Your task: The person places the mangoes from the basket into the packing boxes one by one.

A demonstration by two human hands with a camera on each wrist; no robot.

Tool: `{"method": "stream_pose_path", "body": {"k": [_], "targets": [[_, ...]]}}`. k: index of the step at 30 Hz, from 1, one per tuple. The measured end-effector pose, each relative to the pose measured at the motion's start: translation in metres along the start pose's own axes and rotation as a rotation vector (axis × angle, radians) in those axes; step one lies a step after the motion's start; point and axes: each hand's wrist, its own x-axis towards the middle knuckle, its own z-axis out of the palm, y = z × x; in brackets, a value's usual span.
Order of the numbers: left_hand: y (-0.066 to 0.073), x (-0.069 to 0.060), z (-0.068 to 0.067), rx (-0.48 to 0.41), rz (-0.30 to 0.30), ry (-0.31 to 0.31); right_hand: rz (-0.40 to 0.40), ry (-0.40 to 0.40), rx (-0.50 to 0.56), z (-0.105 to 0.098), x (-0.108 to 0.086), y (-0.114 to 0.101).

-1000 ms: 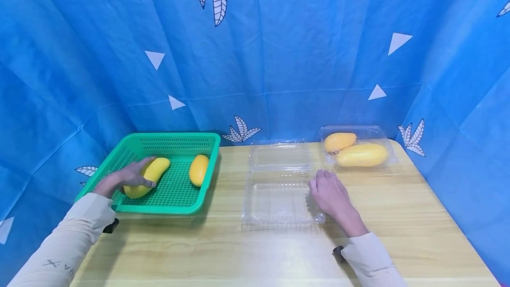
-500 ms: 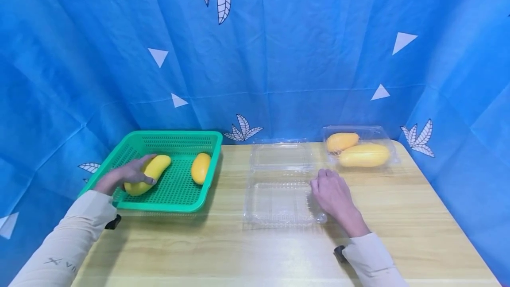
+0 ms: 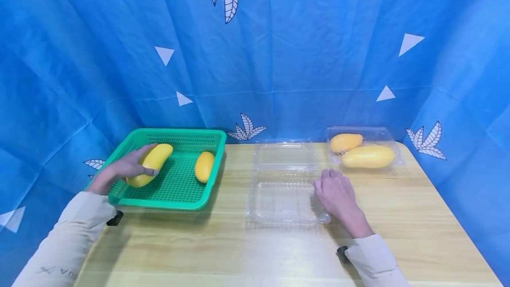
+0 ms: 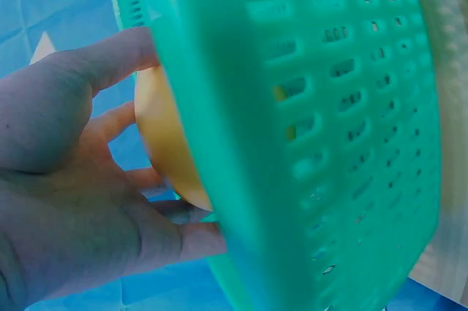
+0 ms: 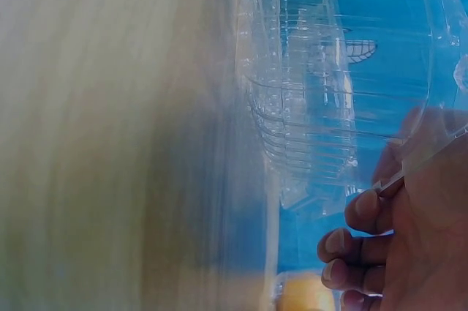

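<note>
Fingers and thumb of the left hand (image 3: 128,166) curl around a long, curved, smooth-skinned yellow fruit (image 3: 161,155), grasping it across its thicker near half. The fruit is inside the left part of a shallow, rectangular green plastic basket (image 3: 167,204) with slotted walls; whether its underside touches the basket floor is hidden. Its skin looks firm and slick, so it should keep its shape under a squeeze but may roll or slip if pinched at the tapered end. Its weight cannot be read from the pictures; a broad hold across the middle would suit it, heavy or light.

Thumb and fingertips of the right hand (image 3: 338,194) pinch the right-hand edge of an open, clear, thin-walled plastic clamshell container (image 3: 284,203) on the pale wood-grain table (image 3: 223,251). That container is probably very light, springy and quick to slide or buckle, so its rim seems the better place to steady it; pressing on a ribbed wall could dent it.

Beside the basket's right wall rests 1 shorter, oval orange-yellow fruit (image 3: 204,167), likely easiest to take across its narrow width. At the far right stands a 2nd clear plastic container (image 3: 374,133) with 2 yellow fruits (image 3: 368,157) inside.
</note>
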Motion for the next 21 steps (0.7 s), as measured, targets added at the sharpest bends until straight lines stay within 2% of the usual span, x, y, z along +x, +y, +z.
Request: {"method": "stream_pose_path", "body": {"k": [6,12,17,21], "targets": [[0.008,-0.003,-0.004,0.002,0.024,0.054,0.008,-0.021,0.011,0.000,-0.001,-0.002],[0.020,-0.001,-0.005,0.048,0.110,0.182,0.021,-0.042,0.023,-0.002,-0.003,-0.001],[0.032,-0.004,-0.001,-0.005,0.133,0.275,0.010,-0.027,0.024,-0.001,-0.003,0.001],[0.049,-0.011,0.006,-0.073,0.168,0.331,-0.002,-0.015,0.020,-0.001,-0.002,0.000]]}}
